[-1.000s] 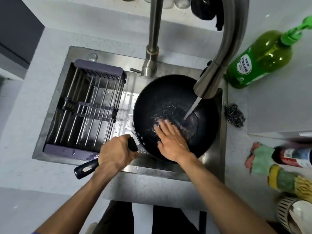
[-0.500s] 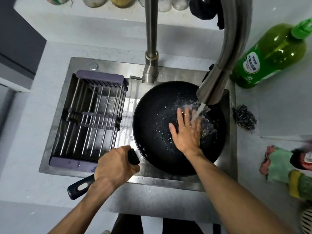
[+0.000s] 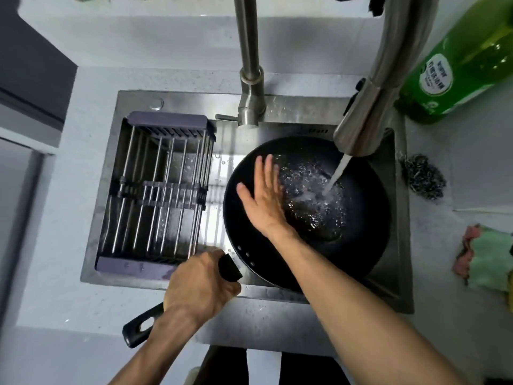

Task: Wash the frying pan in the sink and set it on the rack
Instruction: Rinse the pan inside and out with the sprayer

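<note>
Clenched around the black handle [image 3: 226,269], the left hand [image 3: 198,284] steadies the frying pan [image 3: 305,212], which sits in the right half of the sink [image 3: 177,100] under the running faucet [image 3: 358,134]. The right hand [image 3: 263,201], fingers straight and holding nothing, lies flat on the pan's inner left wall; half a second ago it was under the stream, so the rubbing is sweeping round and washing seems unfinished. Its forearm reaches in from the lower right. The rack [image 3: 161,190] stands just left of the pan, apparently bare.
</note>
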Demonstrator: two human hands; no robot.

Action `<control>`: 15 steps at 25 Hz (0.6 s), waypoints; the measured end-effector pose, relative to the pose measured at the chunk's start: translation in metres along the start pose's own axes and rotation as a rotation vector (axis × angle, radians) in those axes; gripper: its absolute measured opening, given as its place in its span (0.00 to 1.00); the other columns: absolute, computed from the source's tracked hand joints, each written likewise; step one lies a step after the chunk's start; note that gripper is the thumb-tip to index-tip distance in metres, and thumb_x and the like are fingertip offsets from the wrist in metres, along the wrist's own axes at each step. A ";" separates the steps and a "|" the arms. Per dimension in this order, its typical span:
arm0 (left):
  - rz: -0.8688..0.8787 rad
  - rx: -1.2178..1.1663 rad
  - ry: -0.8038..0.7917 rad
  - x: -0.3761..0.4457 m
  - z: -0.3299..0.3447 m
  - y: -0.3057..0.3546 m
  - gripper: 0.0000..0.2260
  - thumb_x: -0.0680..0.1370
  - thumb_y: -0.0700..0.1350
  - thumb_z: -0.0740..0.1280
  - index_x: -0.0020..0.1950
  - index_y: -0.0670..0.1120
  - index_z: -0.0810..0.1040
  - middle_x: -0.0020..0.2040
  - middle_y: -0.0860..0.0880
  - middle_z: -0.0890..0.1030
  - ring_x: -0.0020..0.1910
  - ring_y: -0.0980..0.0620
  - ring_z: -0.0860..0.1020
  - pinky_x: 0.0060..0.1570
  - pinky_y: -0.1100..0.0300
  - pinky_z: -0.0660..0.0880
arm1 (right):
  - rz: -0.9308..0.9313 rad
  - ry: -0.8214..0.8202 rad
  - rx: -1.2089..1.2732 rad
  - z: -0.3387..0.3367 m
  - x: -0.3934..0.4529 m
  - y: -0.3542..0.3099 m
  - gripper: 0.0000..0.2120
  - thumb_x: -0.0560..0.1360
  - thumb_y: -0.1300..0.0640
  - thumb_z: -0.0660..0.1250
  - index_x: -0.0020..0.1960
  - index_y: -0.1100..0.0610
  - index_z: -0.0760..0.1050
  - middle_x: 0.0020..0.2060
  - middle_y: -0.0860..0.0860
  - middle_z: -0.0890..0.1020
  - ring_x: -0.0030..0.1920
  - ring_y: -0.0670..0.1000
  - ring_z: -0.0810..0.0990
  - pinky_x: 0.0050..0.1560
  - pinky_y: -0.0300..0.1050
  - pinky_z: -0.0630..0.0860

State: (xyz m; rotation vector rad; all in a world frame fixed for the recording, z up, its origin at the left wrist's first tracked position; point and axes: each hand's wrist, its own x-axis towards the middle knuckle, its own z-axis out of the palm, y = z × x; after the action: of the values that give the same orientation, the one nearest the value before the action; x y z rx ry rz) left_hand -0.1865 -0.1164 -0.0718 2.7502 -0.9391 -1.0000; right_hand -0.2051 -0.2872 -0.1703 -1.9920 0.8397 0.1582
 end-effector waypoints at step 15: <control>-0.026 -0.132 -0.084 0.007 -0.005 -0.001 0.19 0.60 0.63 0.66 0.31 0.47 0.74 0.24 0.53 0.75 0.22 0.61 0.73 0.20 0.69 0.66 | -0.166 0.579 0.191 -0.212 -0.121 -0.036 0.28 0.70 0.37 0.71 0.67 0.40 0.68 0.51 0.40 0.79 0.40 0.41 0.80 0.37 0.35 0.78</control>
State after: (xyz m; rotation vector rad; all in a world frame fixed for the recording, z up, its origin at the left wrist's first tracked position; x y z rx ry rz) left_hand -0.1788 -0.1203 -0.0719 2.6377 -0.8180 -1.1459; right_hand -0.3202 -0.3859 0.0238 -1.9327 0.9948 -0.5992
